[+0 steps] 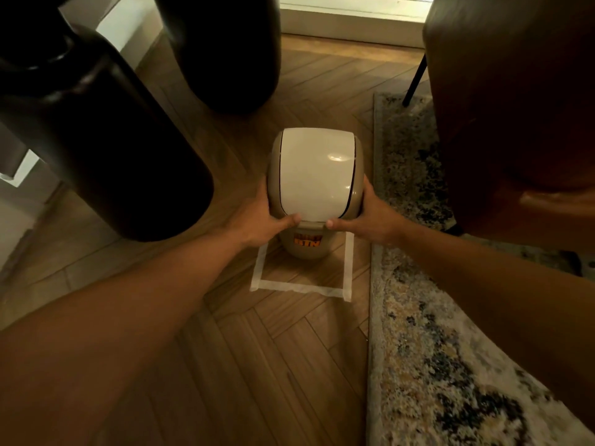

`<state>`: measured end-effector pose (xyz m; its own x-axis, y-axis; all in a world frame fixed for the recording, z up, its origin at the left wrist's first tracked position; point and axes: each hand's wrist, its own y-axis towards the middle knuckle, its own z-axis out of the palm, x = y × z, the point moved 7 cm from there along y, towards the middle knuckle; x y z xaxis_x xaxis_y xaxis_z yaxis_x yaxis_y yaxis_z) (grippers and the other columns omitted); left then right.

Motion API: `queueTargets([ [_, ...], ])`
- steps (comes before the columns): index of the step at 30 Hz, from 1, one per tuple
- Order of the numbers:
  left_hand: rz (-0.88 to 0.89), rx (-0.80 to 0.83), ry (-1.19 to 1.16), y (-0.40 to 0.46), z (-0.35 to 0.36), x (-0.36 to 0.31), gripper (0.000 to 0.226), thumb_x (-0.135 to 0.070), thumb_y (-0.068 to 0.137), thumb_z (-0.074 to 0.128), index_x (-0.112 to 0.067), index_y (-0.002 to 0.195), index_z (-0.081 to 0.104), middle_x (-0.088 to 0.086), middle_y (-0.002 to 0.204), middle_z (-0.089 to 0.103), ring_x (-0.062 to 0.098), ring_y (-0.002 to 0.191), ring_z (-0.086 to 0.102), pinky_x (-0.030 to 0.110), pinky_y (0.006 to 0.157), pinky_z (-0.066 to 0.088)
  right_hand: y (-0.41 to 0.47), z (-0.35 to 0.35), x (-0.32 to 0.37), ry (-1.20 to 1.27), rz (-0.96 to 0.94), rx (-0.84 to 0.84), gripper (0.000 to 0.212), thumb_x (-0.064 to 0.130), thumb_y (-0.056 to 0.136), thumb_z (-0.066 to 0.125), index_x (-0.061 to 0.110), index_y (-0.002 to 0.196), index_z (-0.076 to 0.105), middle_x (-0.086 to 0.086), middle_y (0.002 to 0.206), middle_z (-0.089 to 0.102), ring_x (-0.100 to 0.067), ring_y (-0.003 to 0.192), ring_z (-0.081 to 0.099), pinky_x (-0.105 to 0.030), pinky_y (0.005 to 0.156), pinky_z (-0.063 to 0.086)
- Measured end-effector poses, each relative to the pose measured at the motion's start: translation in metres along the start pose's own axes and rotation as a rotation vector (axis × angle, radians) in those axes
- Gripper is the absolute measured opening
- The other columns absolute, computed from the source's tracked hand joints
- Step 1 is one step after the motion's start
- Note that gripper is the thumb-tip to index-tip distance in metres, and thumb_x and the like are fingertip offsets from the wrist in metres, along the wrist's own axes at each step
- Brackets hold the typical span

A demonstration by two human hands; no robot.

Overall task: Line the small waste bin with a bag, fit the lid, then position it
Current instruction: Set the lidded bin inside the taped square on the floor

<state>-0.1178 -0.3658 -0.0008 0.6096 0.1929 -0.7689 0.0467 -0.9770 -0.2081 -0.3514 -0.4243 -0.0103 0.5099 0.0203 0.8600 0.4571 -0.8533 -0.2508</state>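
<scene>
A small beige waste bin (306,249) stands on the wooden floor with its lid (317,172) fitted, a white swing flap in a beige frame. An orange label reading BIN shows on its front. My left hand (264,217) grips the lid's left side and my right hand (370,214) grips its right side, thumbs on the near edge. The bin sits inside a square of white tape (302,288) on the floor, toward its far side. No bag is visible.
Two tall dark vases (112,140) (225,49) stand to the left and behind. A brown leather chair (515,107) is on the right, over a patterned rug (434,349) that borders the tape square.
</scene>
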Motion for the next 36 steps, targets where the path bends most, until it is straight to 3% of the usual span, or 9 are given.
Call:
queueTargets([
  [6,-0.042,0.049,-0.100,-0.007,-0.005,0.002,0.111,-0.049,0.066,0.090,-0.033,0.156,0.025,-0.003,0.155,0.045,0.018,0.144,0.041,0.048,0.115,0.041,-0.013,0.004,0.006,0.025,0.005,0.008,0.148,0.045,0.057,0.097,0.035,0.163,-0.007,0.010,0.155,0.046,-0.011,0.143,0.046,-0.046,0.113,0.048],
  [12,-0.048,0.057,-0.126,-0.016,-0.003,0.002,0.110,-0.040,0.068,0.091,-0.030,0.156,0.026,-0.002,0.156,0.044,0.018,0.145,0.040,0.046,0.116,0.039,-0.025,0.008,0.007,0.002,-0.011,0.008,0.145,0.029,0.065,0.097,0.028,0.163,-0.010,0.012,0.154,0.046,-0.007,0.143,0.045,-0.044,0.115,0.045],
  [19,-0.037,0.070,-0.057,-0.016,-0.007,-0.002,0.110,-0.036,0.071,0.090,-0.027,0.158,0.022,-0.001,0.158,0.040,0.019,0.146,0.037,0.042,0.118,0.036,-0.023,0.007,0.002,0.006,0.022,0.006,0.153,0.052,0.055,0.099,0.040,0.162,-0.010,0.014,0.155,0.047,-0.010,0.144,0.045,-0.049,0.114,0.045],
  [22,-0.021,0.064,0.024,-0.014,-0.012,-0.004,0.117,-0.048,0.064,0.090,-0.029,0.157,0.022,0.001,0.158,0.039,0.021,0.147,0.035,0.048,0.118,0.036,-0.027,0.005,0.003,-0.026,0.051,0.012,0.154,0.062,0.048,0.097,0.044,0.161,-0.007,0.012,0.159,0.041,-0.012,0.147,0.040,-0.046,0.117,0.042],
  [24,-0.005,0.025,0.099,-0.014,-0.014,-0.006,0.124,-0.053,0.062,0.089,-0.029,0.159,0.015,0.004,0.162,0.030,0.024,0.150,0.029,0.049,0.120,0.031,-0.033,0.000,0.012,-0.105,0.044,-0.055,0.153,0.066,0.047,0.095,0.039,0.162,-0.003,0.005,0.164,0.033,-0.016,0.150,0.033,-0.046,0.119,0.037],
  [27,0.062,-0.012,0.121,-0.015,-0.018,-0.013,0.132,-0.045,0.068,0.089,-0.028,0.161,-0.002,0.002,0.169,0.014,0.021,0.154,0.017,0.043,0.123,0.022,-0.042,-0.006,0.028,-0.234,-0.040,-0.154,0.152,0.052,0.056,0.096,0.027,0.164,-0.008,0.002,0.171,0.012,-0.016,0.155,0.017,-0.039,0.121,0.027],
  [29,0.103,0.017,0.105,-0.014,-0.017,-0.014,0.131,-0.039,0.071,0.088,-0.032,0.161,-0.007,-0.002,0.170,0.013,0.018,0.155,0.015,0.046,0.125,0.021,-0.047,-0.005,0.035,-0.244,-0.110,-0.156,0.148,0.046,0.061,0.096,0.029,0.163,-0.011,0.005,0.171,0.016,-0.014,0.155,0.021,-0.041,0.122,0.031],
  [33,0.089,0.070,0.079,-0.014,-0.015,-0.006,0.129,-0.031,0.075,0.086,-0.042,0.158,-0.012,-0.006,0.170,0.009,0.015,0.156,0.013,0.049,0.125,0.023,-0.053,0.000,0.033,-0.274,-0.069,-0.118,0.143,0.035,0.074,0.091,0.032,0.160,-0.023,0.004,0.163,0.039,-0.020,0.147,0.042,-0.034,0.112,0.039],
  [36,0.092,0.062,0.090,-0.012,-0.018,-0.004,0.130,-0.032,0.074,0.087,-0.043,0.158,-0.011,-0.006,0.170,0.011,0.015,0.156,0.014,0.048,0.124,0.024,-0.053,-0.001,0.034,-0.288,-0.063,-0.123,0.141,0.036,0.075,0.090,0.032,0.160,-0.023,0.004,0.161,0.043,-0.022,0.144,0.047,-0.032,0.108,0.041],
])
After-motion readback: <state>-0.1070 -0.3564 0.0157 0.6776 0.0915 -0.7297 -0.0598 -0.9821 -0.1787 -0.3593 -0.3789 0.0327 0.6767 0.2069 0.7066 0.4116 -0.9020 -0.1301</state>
